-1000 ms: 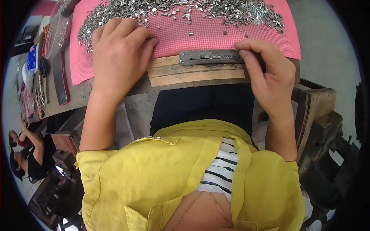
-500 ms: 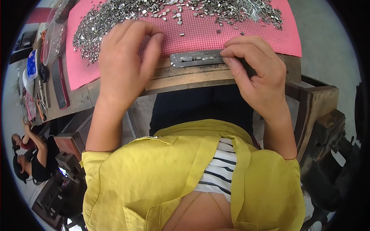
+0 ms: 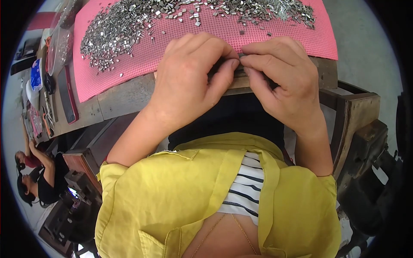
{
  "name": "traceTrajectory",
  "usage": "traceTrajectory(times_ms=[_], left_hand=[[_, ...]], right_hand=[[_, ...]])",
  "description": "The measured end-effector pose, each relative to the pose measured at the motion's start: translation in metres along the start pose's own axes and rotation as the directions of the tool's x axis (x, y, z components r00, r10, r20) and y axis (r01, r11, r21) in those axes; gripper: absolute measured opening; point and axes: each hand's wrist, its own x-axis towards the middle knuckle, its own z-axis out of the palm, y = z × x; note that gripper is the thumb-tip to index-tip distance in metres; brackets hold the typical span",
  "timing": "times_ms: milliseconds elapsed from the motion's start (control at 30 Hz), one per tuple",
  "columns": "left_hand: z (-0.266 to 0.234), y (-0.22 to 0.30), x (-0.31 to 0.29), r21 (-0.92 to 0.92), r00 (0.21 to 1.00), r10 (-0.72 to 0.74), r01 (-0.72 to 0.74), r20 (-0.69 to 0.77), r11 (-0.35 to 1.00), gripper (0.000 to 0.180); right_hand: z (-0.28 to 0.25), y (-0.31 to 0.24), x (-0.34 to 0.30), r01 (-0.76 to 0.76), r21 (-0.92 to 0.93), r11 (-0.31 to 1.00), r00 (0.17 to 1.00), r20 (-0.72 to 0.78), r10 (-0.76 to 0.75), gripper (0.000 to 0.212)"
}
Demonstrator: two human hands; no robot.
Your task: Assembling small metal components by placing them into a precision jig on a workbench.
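Note:
At the front edge of the bench, both my hands meet over a narrow grey metal strip, now mostly hidden by them. My left hand is closed, thumb and forefinger pinched at the strip; what lies between them is too small to make out. Opposite it, my right hand is also closed, its fingertips nearly touching those of the left. Whatever the right fingers grip is hidden. Beyond the hands, a heap of small silvery metal pieces spreads over a pink textured mat.
A dark phone-like slab with a red edge lies left of the mat. Near it are a blue packet, clear plastic bags and orange-handled tools. Two people sit at far left. A wooden frame stands at right.
My left hand has moved right, from beside the heap to the strip, and its fingers have come together. The right hand has shifted slightly left. The strip, earlier in plain sight, is now mostly covered.

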Motion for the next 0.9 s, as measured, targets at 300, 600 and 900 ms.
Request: traceTrajectory(times_ms=[300, 600, 900], left_hand=[[0.003, 0.004, 0.001, 0.188, 0.996, 0.087, -0.082, -0.017, 0.979, 0.015], [-0.003, 0.015, 0.008, 0.409, 0.976, 0.172, -0.212, 0.132, 0.887, 0.015], [-0.036, -0.011, 0.006, 0.292, 0.993, 0.095, -0.071, -0.069, 0.954, 0.016]], right_hand=[[0.003, 0.006, -0.01, -0.048, 0.043, 0.998, 0.991, -0.123, 0.053, 0.022], [0.0, 0.009, -0.013, -0.074, 0.026, 0.997, 0.979, -0.188, 0.077, 0.021], [-0.007, 0.011, -0.015, -0.108, 0.018, 0.994, 0.977, -0.182, 0.11, 0.021]])
